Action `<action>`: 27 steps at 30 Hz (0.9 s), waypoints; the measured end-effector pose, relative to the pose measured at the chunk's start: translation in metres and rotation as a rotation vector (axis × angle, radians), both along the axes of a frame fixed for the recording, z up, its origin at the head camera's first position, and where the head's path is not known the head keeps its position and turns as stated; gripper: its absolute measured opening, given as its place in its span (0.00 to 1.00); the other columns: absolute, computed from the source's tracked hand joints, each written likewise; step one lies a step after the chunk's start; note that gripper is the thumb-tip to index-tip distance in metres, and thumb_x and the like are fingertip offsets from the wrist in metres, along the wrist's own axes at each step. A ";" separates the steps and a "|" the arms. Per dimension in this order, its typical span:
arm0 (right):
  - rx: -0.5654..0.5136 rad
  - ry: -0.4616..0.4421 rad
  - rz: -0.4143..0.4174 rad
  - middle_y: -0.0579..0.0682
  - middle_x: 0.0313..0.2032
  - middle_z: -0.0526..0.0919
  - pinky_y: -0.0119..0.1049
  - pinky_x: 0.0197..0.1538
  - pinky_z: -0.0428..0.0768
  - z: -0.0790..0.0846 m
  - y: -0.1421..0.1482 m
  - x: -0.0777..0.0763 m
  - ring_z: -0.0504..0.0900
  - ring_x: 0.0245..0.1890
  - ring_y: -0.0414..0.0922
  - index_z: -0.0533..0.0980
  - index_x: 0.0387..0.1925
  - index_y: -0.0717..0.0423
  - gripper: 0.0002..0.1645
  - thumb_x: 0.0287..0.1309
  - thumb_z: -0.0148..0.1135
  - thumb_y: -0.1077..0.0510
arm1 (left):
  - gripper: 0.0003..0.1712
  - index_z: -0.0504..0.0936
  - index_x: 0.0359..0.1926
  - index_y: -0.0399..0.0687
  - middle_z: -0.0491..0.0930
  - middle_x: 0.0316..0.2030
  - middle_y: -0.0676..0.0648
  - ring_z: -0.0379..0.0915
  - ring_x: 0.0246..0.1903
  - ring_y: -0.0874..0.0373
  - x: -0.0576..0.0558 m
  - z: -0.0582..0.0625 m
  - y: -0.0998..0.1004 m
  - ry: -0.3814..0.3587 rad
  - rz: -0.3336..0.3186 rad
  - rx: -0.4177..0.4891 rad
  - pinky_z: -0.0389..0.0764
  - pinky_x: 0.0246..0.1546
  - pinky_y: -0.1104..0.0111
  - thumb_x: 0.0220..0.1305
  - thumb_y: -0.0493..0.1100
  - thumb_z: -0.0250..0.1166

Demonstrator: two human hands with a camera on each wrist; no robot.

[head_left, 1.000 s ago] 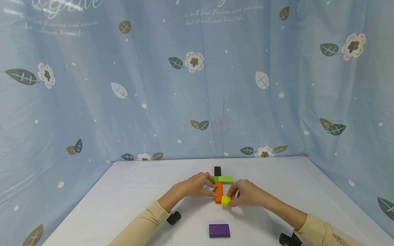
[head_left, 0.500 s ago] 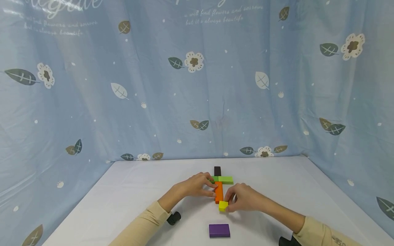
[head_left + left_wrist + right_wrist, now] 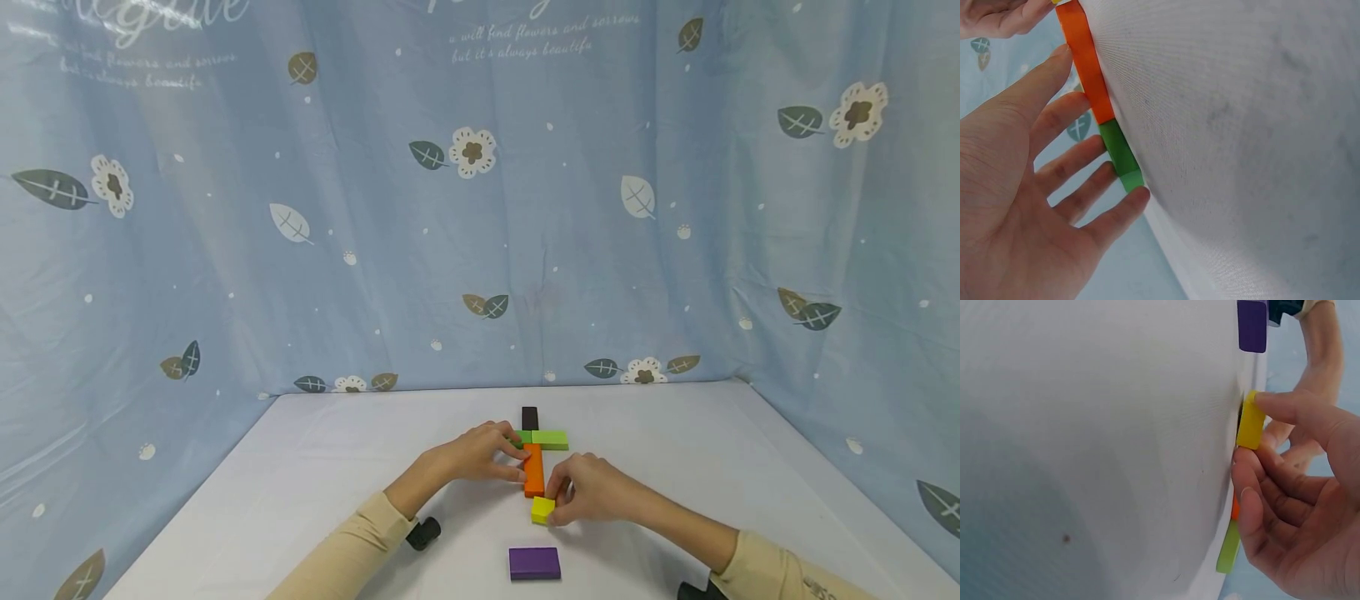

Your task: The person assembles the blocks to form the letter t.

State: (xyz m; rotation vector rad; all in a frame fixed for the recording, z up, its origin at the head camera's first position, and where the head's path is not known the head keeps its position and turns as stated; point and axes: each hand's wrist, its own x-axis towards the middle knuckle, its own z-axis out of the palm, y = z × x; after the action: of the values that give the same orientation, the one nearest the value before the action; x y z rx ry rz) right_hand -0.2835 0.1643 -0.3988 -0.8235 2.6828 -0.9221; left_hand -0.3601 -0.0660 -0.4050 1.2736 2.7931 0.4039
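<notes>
In the head view my right hand (image 3: 594, 490) pinches a small yellow block (image 3: 542, 511) between thumb and fingers, at the near end of the orange block (image 3: 533, 472). In the right wrist view the yellow block (image 3: 1251, 422) looks slightly tilted, low over the white cloth. My left hand (image 3: 482, 452) rests along the left side of the row. Its fairly straight fingers touch the orange block (image 3: 1085, 62) and the green block (image 3: 1120, 150). A light green block (image 3: 551, 440) lies beside the green one, and a black block (image 3: 530, 418) stands beyond them.
A purple block (image 3: 535, 564) lies nearer on the white tablecloth (image 3: 337, 442). Blue patterned curtain (image 3: 480, 233) hangs behind and at both sides. Dark wrist cameras (image 3: 423, 533) are worn below both hands.
My right hand has brought the yellow block from the orange block's right side toward me and slightly left, to its near end. The left hand has stayed in place.
</notes>
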 end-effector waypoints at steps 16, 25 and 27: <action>0.077 0.024 -0.084 0.39 0.20 0.77 0.28 0.28 0.69 0.000 -0.008 0.006 0.72 0.22 0.38 0.80 0.26 0.49 0.16 0.41 0.80 0.48 | 0.26 0.85 0.55 0.57 0.78 0.56 0.50 0.72 0.55 0.56 0.001 0.001 0.000 -0.007 0.008 0.002 0.75 0.57 0.66 0.59 0.62 0.68; 0.057 0.057 -0.052 0.37 0.19 0.77 0.28 0.28 0.68 -0.002 -0.007 0.005 0.72 0.21 0.35 0.80 0.26 0.49 0.16 0.40 0.80 0.48 | 0.26 0.84 0.55 0.57 0.78 0.56 0.49 0.72 0.54 0.57 0.002 0.001 0.000 0.001 0.002 -0.002 0.75 0.56 0.67 0.60 0.61 0.68; 0.053 0.060 -0.047 0.37 0.19 0.77 0.27 0.27 0.68 -0.002 -0.007 0.005 0.71 0.20 0.35 0.80 0.25 0.50 0.16 0.41 0.79 0.48 | 0.26 0.84 0.55 0.57 0.78 0.56 0.49 0.72 0.54 0.57 0.003 0.002 0.000 -0.004 0.004 -0.002 0.75 0.56 0.67 0.60 0.61 0.68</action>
State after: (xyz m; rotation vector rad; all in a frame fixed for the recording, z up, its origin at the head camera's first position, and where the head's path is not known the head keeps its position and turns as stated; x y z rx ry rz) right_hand -0.2787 0.1578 -0.4004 -0.7926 2.7757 -0.8462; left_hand -0.3573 -0.0658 -0.4032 1.2651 2.7931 0.4027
